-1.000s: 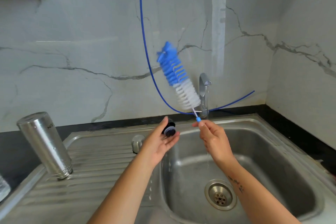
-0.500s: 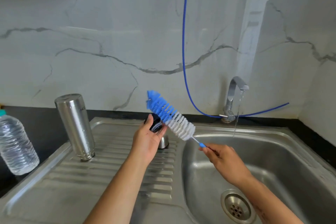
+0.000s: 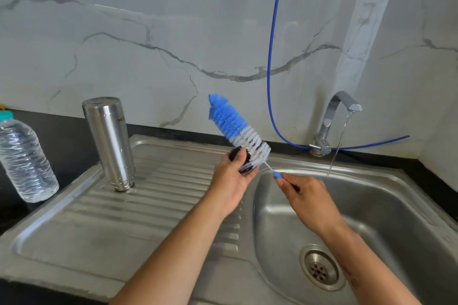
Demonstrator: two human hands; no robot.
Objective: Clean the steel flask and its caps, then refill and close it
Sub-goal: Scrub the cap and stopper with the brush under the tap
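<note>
The steel flask (image 3: 109, 142) stands upside down on the ribbed drainboard (image 3: 128, 210), left of my hands. My left hand (image 3: 231, 181) grips a small black cap (image 3: 244, 160) above the drainboard's right end. My right hand (image 3: 306, 197) pinches the thin handle of a blue and white bottle brush (image 3: 236, 126). The brush slants up to the left, and its white bristles press against the cap. A second steel cap seen earlier is hidden behind my left hand.
A thin stream of water runs from the tap (image 3: 334, 116) into the sink basin (image 3: 386, 218), which has a drain (image 3: 321, 268). A clear plastic water bottle (image 3: 24, 158) stands on the dark counter at far left. A blue hose (image 3: 272, 57) hangs down the marble wall.
The brush has tilted down from near upright until its white bristles meet the cap in my left hand. My view has shifted left, bringing the plastic bottle in.
</note>
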